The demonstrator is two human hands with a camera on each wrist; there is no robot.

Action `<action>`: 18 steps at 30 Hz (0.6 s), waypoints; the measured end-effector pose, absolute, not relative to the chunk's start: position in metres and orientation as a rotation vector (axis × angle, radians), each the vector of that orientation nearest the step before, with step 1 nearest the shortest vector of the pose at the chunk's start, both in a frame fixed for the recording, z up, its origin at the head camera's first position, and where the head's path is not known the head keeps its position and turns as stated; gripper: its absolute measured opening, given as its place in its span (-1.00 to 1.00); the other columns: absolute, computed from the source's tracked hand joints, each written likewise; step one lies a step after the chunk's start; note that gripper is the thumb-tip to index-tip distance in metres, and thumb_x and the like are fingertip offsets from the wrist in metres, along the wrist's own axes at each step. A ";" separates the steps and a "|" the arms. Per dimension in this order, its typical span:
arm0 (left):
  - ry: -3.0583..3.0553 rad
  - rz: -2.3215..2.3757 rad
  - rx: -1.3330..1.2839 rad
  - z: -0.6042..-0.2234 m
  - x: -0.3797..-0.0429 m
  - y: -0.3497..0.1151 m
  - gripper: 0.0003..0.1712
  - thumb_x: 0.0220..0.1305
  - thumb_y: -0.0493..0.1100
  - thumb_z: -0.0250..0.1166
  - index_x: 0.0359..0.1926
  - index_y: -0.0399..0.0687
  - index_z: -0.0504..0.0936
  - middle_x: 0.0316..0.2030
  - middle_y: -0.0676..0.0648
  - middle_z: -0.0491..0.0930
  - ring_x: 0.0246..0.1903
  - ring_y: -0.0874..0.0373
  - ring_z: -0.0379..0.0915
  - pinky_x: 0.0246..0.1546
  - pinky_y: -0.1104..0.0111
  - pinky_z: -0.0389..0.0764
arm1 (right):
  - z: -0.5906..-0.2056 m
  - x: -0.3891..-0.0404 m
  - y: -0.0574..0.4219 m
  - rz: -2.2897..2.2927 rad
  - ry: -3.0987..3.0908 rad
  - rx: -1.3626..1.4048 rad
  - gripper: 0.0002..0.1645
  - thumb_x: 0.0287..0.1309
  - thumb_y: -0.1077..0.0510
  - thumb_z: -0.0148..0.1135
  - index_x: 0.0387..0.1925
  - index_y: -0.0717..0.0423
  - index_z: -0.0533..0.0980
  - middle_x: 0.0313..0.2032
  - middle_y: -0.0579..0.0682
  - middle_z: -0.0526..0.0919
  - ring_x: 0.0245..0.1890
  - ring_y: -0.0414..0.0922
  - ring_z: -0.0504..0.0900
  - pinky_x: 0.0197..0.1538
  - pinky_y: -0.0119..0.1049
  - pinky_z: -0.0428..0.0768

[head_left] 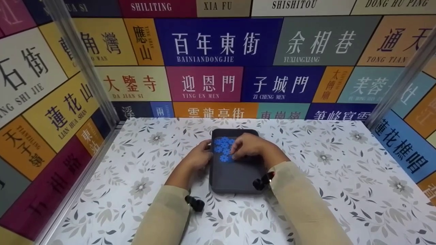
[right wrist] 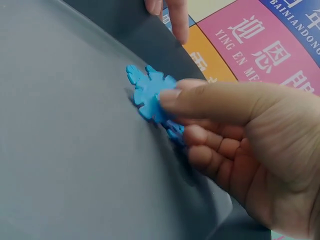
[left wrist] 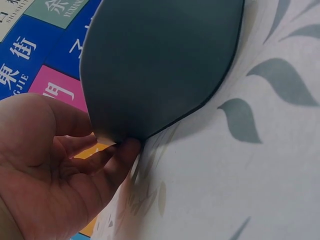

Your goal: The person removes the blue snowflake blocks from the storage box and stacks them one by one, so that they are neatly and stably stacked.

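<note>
A dark grey rectangular tray [head_left: 236,178] lies on the table, with several blue snowflake-shaped plastic discs [head_left: 223,149] in its far left part. My left hand [head_left: 198,157] holds the tray's left side; the left wrist view shows fingers at the lower edge of the tray wall [left wrist: 160,65]. Over the tray, my right hand [head_left: 250,146] pinches a blue snowflake disc [right wrist: 150,95] between thumb and fingers. Part of another blue disc [right wrist: 175,131] shows below it in the right wrist view; whether the two are joined I cannot tell. My right hand hides the tray's far right part.
A white tablecloth [head_left: 153,163] with grey leaves and flowers covers the table. Behind and at both sides stand panels with coloured blocks of lettering [head_left: 218,42]. Metal posts [head_left: 102,81] rise at the corners. Each sleeved wrist carries a small black device [head_left: 196,203].
</note>
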State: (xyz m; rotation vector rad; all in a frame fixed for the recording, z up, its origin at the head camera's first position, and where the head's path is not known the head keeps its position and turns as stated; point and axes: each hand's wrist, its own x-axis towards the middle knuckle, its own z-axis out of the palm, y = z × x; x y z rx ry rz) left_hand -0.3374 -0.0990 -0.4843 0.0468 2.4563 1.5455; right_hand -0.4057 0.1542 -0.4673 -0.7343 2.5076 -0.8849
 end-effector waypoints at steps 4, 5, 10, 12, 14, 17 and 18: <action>2.459 1.559 0.092 -0.485 -0.337 -0.100 -0.25 0.49 -0.22 0.10 0.66 -0.09 0.24 0.55 -0.27 0.40 0.53 -0.14 0.35 0.53 -0.01 0.40 | -0.461 -0.403 0.156 -1.013 2.485 -0.751 -0.83 0.15 0.05 0.60 -0.22 -0.04 0.83 -0.39 -0.15 0.82 -0.41 -0.23 0.71 -0.23 -0.30 0.70; 2.460 1.559 0.099 -0.486 -0.337 -0.100 -0.25 0.50 -0.22 0.09 0.66 -0.10 0.23 0.54 -0.28 0.40 0.52 -0.14 0.37 0.51 -0.02 0.42 | -0.459 -0.401 0.156 -1.039 2.480 -0.750 -0.82 0.18 0.05 0.59 -0.19 -0.01 0.82 -0.39 -0.14 0.82 -0.41 -0.22 0.72 -0.23 -0.28 0.71; 2.453 1.563 0.083 -0.485 -0.337 -0.100 -0.27 0.51 -0.21 0.05 0.66 -0.09 0.23 0.55 -0.27 0.40 0.45 -0.13 0.42 0.47 -0.01 0.47 | -0.451 -0.392 0.167 -1.166 2.475 -0.709 -0.68 0.27 0.05 0.52 -0.03 0.15 0.79 -0.29 -0.07 0.86 -0.32 -0.09 0.80 -0.16 -0.17 0.78; 2.447 1.567 0.078 -0.484 -0.336 -0.099 -0.27 0.51 -0.22 0.05 0.66 -0.09 0.23 0.54 -0.27 0.40 0.43 -0.12 0.44 0.44 0.01 0.50 | -0.450 -0.388 0.173 -1.226 2.472 -0.676 -0.62 0.28 0.04 0.51 0.01 0.21 0.77 -0.23 -0.04 0.87 -0.25 0.01 0.83 -0.12 -0.13 0.80; 2.443 1.569 0.076 -0.484 -0.336 -0.099 -0.27 0.51 -0.23 0.04 0.66 -0.08 0.23 0.54 -0.27 0.41 0.39 -0.11 0.46 0.37 0.03 0.55 | -0.451 -0.384 0.180 -1.279 2.474 -0.645 -0.58 0.29 0.03 0.51 0.05 0.23 0.75 -0.19 -0.02 0.88 -0.21 0.06 0.85 -0.10 -0.10 0.81; 2.434 1.568 0.064 -0.484 -0.336 -0.099 -0.27 0.52 -0.23 0.04 0.67 -0.05 0.23 0.54 -0.25 0.40 0.35 -0.11 0.48 0.29 0.05 0.59 | -0.453 -0.380 0.190 -1.332 2.483 -0.618 -0.56 0.31 0.00 0.50 0.07 0.23 0.75 -0.17 0.06 0.87 -0.20 0.10 0.84 -0.09 -0.01 0.81; 2.433 1.566 0.060 -0.484 -0.336 -0.099 -0.27 0.52 -0.23 0.04 0.66 -0.04 0.23 0.54 -0.25 0.40 0.35 -0.11 0.48 0.29 0.05 0.59 | -0.453 -0.378 0.194 -1.351 2.484 -0.607 -0.57 0.32 -0.01 0.49 0.06 0.21 0.75 -0.16 0.08 0.87 -0.20 0.11 0.84 -0.07 0.02 0.80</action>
